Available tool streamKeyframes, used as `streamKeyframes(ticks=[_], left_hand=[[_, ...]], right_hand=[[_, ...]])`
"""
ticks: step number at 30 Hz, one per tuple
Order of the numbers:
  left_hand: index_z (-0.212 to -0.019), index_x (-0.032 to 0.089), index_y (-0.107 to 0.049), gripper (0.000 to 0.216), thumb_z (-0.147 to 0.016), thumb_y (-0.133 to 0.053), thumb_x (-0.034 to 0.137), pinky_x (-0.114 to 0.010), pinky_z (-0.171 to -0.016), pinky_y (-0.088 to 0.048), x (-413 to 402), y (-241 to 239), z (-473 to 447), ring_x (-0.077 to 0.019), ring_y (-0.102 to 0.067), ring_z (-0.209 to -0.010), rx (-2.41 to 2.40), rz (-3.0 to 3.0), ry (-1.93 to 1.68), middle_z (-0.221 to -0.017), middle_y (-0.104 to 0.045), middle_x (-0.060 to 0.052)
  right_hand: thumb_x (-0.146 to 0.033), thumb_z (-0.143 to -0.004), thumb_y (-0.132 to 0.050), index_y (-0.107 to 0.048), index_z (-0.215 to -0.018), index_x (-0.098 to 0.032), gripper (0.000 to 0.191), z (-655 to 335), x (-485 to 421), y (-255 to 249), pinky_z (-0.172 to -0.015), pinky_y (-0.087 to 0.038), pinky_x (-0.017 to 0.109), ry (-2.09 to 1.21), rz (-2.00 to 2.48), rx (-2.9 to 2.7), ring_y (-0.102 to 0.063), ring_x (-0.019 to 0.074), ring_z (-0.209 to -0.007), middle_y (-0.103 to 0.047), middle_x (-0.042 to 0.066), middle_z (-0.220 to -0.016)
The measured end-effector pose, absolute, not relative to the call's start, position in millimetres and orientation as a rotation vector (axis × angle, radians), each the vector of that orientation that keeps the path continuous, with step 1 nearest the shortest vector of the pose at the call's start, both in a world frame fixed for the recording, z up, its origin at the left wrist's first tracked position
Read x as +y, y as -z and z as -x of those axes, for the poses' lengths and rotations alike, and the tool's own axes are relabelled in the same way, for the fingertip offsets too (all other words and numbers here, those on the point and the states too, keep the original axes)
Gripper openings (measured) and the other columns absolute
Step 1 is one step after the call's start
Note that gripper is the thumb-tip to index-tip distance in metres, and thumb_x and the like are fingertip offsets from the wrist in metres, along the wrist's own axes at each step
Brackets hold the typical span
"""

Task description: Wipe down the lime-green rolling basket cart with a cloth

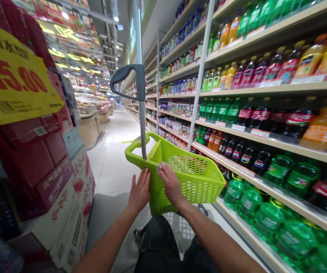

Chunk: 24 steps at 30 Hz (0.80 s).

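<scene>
Basket (192, 178) lime-green plastic, mesh walls, ctr-frame on aisle floor (109, 167); grey pull handle (126, 77) raised | L hand (139, 191) flat, fingers spread on near wall | R hand (170, 185) pinching pale wad (159, 168) at rim | step: prob. rim rub; further rubbing needs bracing | glossy btl shelves (266, 146) rt

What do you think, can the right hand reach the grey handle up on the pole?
Probably yes. The right hand rests on the green basket rim, close beside the pole, and the grey handle stands above it with only open air between. It looks like a high stretch, though.
</scene>
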<state>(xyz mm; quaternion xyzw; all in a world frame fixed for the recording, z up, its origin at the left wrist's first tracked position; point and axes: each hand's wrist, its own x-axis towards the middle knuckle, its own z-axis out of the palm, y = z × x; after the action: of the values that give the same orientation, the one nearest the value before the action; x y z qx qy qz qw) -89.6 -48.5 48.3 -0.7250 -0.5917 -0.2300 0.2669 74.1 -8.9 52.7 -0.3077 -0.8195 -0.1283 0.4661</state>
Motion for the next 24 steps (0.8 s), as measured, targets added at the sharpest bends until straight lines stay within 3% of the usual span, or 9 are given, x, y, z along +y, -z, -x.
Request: streamKeyframes(ticks=[3,8,15,21,24], left_hand=[[-0.128,0.007,-0.036,0.061,-0.067,-0.036,0.01,-0.047,-0.106,-0.012,-49.7,-50.0,91.8,-0.0219,-0.023,-0.13,-1.61,1.944,0.627,-0.139,-0.028,-0.011],[-0.128,0.008,-0.037,0.061,-0.066,-0.037,0.011,-0.046,-0.107,-0.014,-52.1,-46.1,97.6,-0.0217,-0.023,-0.13,-1.65,1.921,0.608,-0.139,-0.029,-0.01],[-0.128,0.007,-0.036,0.067,-0.061,-0.039,0.012,-0.048,-0.106,-0.014,-54.9,-50.6,105.6,-0.023,-0.024,-0.13,-1.81,1.886,0.569,-0.14,-0.027,-0.012],[-0.128,0.007,-0.035,0.07,-0.058,-0.039,0.009,-0.046,-0.107,-0.014,-58.3,-53.2,118.7,-0.0221,-0.023,-0.13,-1.873,1.855,0.549,-0.14,-0.027,-0.011],[-0.129,0.006,-0.034,0.07,-0.06,-0.038,0.008,-0.047,-0.106,-0.014,-56.4,-54.9,122.5,-0.022,-0.022,-0.13,-1.887,1.842,0.554,-0.141,-0.026,-0.011]], right_hand=[[-0.008,-0.085,-0.038,-0.045,-0.124,-0.016,0.04,-64.8,0.8,-54.2,-0.105,-0.028,0.041,0.352,0.732,-2.06,-0.023,0.0181,-0.13,-0.041,0.009,-0.133],[-0.004,-0.082,-0.042,-0.05,-0.119,-0.016,0.04,-69.1,-3.3,-9.8,-0.101,-0.035,0.038,0.348,0.718,-2.219,-0.036,0.0174,-0.123,-0.055,0.011,-0.119],[-0.01,-0.087,-0.033,-0.042,-0.126,-0.017,0.041,-31.7,-9.7,-80.2,-0.105,-0.028,0.04,0.323,0.635,-2.088,-0.021,0.017,-0.13,-0.039,0.007,-0.134],[-0.012,-0.085,-0.043,-0.054,-0.113,-0.015,0.031,-33.5,-5.7,-19.2,-0.096,-0.04,0.039,0.413,0.661,-2.431,-0.041,0.0194,-0.119,-0.056,0.01,-0.117],[-0.012,-0.085,-0.042,-0.052,-0.116,-0.013,0.032,-33.3,-12.1,-23.3,-0.097,-0.04,0.036,0.375,0.604,-2.371,-0.039,0.0184,-0.121,-0.054,0.011,-0.119]])
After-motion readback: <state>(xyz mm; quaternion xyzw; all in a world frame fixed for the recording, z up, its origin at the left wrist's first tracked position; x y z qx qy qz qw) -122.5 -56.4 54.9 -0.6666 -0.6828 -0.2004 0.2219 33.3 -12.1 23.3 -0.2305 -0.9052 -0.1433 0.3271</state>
